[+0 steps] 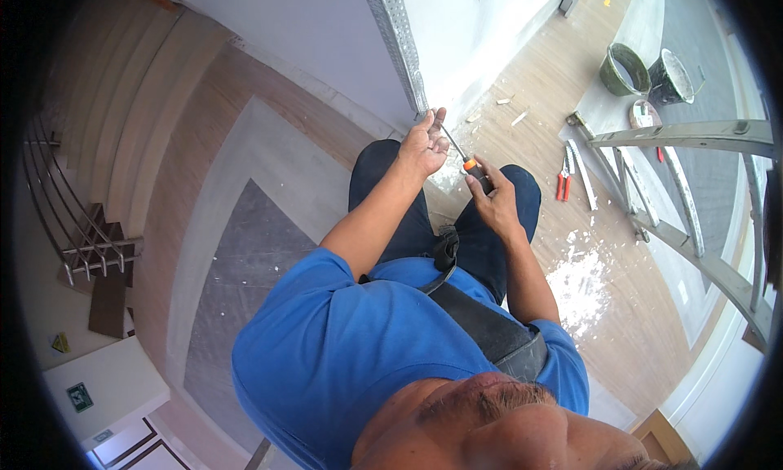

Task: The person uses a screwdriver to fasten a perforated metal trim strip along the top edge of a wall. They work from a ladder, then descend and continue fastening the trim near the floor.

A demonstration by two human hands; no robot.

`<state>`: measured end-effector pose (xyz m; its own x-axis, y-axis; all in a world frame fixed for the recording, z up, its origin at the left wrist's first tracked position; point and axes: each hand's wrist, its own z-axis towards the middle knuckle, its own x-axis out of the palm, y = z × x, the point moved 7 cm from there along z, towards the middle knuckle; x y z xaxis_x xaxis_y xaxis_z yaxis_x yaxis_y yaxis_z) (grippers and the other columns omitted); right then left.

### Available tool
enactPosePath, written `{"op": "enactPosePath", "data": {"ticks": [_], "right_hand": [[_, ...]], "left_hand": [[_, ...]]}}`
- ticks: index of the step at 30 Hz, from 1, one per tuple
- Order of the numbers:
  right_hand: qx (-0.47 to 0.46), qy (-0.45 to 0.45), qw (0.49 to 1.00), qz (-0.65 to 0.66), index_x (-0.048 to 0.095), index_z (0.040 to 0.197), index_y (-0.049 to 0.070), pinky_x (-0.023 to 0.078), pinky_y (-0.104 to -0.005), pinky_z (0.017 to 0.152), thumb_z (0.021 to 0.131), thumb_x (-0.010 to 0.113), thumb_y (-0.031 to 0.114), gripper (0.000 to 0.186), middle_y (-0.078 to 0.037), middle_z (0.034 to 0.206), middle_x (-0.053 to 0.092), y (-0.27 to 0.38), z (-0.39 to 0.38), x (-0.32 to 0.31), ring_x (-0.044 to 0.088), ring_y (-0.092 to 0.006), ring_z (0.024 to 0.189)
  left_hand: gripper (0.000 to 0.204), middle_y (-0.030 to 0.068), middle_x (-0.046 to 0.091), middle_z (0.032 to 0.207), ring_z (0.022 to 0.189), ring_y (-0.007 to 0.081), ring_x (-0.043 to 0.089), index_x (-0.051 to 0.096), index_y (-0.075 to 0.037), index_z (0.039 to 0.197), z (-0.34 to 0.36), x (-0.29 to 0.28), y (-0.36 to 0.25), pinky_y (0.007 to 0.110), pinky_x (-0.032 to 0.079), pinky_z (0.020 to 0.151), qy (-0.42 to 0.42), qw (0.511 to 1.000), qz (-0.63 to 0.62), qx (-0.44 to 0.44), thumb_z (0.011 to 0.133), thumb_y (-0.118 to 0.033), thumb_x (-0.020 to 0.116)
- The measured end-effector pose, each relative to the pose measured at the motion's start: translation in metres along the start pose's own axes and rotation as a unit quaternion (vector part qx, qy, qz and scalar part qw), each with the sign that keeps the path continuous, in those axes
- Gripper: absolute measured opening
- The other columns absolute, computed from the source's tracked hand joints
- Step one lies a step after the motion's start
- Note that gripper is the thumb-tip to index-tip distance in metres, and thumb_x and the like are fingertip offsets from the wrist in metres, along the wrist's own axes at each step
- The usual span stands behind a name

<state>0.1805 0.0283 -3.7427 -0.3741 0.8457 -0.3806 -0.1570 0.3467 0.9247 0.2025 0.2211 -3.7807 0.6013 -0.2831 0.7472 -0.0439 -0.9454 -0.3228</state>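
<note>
My right hand (495,203) is closed around the orange-and-black handle of a screwdriver (471,167). Its thin shaft points up and left, toward my left hand (425,148). That hand is at the wall corner, its fingers loosely curled and apart, with nothing visible held in it. Its thumb and fingertips are by the lower end of a perforated metal corner strip (397,42), which runs up the wall edge. The screwdriver's tip is near the left fingers; whether it touches the strip I cannot tell.
White crumbs (579,282) and chips litter the wooden floor. Red-handled pliers (564,183) lie beside a pale strip (582,175). A metal ladder (685,136) is at right, with a dark bucket (625,70) and a second bucket (672,77) behind. A stair railing (61,201) is at far left.
</note>
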Motion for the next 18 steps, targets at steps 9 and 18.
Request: {"op": "enactPosePath", "data": {"ticks": [9, 18], "right_hand": [[-0.027, -0.049, 0.998, 0.033, 0.064, 0.131, 0.002, 0.052, -0.0309, 0.089, 0.090, 0.074, 0.013, 0.043, -0.016, 0.112, 0.072, 0.001, -0.001, -0.005, 0.069, -0.0204, 0.100], [-0.055, -0.055, 0.997, 0.030, 0.067, 0.127, 0.002, 0.052, -0.0333, 0.092, 0.091, 0.074, 0.015, 0.039, -0.019, 0.115, 0.072, 0.007, -0.006, -0.019, 0.070, -0.0262, 0.104]], "left_hand": [[0.008, 0.0005, 0.068, 0.110, 0.048, 0.0092, 0.032, 0.054, -0.015, 0.111, 0.008, 0.003, 0.003, 0.024, 0.028, 0.045, 0.025, 1.000, 0.006, -0.012, 0.106, -0.022, 0.054], [0.011, 0.0005, 0.068, 0.110, 0.046, 0.0094, 0.030, 0.054, -0.014, 0.111, -0.003, 0.006, 0.011, 0.024, 0.029, 0.044, 0.005, 1.000, 0.012, 0.005, 0.107, -0.023, 0.051]]}}
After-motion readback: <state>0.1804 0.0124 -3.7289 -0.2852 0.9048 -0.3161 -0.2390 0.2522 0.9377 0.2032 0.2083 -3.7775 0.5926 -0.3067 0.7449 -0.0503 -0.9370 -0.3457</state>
